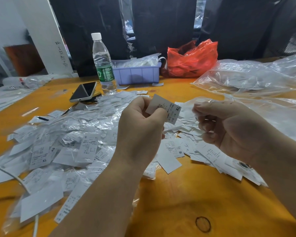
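- Loose labels [61, 142] cover the table [169, 202] at 9 o'clock of the hands.
- A phone [83, 91] and a bottle [103, 64] sit at 11 o'clock.
- The left hand [140, 127] has its fingers clamped on an XL label [166, 106], held up above the pile.
- The right hand [229, 127] is at 3 o'clock of that label, fingers curled. Whether they grip anything cannot be told.

The orange bench [178, 202] is carrying white labels [72, 142] sprawling from nine to three o'clock. A bottle [103, 65], phone [83, 92], purple bin [137, 74] and red bag [191, 60] are sitting toward twelve, and clear bags [255, 74] are lying at two.
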Available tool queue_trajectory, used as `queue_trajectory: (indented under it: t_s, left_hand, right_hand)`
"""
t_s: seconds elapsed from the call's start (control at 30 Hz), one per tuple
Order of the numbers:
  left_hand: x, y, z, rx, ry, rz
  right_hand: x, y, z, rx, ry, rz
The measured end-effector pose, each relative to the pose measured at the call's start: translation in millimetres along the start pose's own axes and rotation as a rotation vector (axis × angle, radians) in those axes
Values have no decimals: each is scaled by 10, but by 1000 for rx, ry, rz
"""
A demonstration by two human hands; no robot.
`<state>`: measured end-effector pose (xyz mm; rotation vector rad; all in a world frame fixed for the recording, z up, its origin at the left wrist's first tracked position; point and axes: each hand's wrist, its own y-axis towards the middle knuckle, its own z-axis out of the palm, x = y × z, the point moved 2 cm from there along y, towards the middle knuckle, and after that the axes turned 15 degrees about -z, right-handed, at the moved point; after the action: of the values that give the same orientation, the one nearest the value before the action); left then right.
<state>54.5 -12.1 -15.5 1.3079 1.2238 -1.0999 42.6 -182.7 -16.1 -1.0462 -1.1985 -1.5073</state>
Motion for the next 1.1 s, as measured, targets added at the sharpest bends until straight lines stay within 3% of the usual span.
queue_trajectory:
  t_s: [0.6,1.1]
  left_hand:
    - [-28,-43,24,-7,81,46]
    - [-7,-19,20,17,-11,-16]
  right_hand:
    - [-19,-10,10,23,-21,17]
    - [3,-14,42,114,0,-11]
